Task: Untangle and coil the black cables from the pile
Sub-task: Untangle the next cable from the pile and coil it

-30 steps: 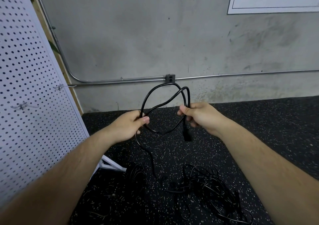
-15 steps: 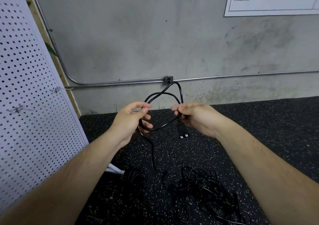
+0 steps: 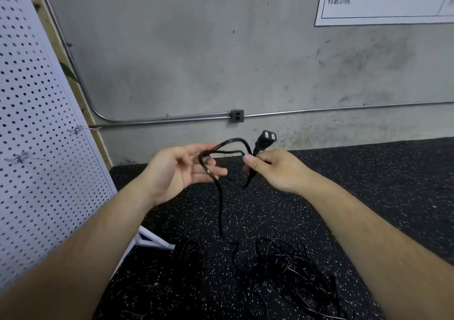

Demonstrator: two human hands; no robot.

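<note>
I hold a black power cable in the air in front of me. My right hand pinches it just below its plug, which points up toward the wall. A small loop of the cable lies across the fingers of my left hand, palm up with fingers straight and spread. From the loop the cable hangs down to a tangled pile of black cables on the speckled black floor.
A white pegboard panel with hooks stands at my left, its white foot on the floor. More black cables lie beside that foot. A concrete wall with a conduit and outlet box runs behind.
The big loop has shrunk to a small one. My right hand turned the plug from hanging down to pointing up. My left hand opened from gripping the cable to a flat palm.
</note>
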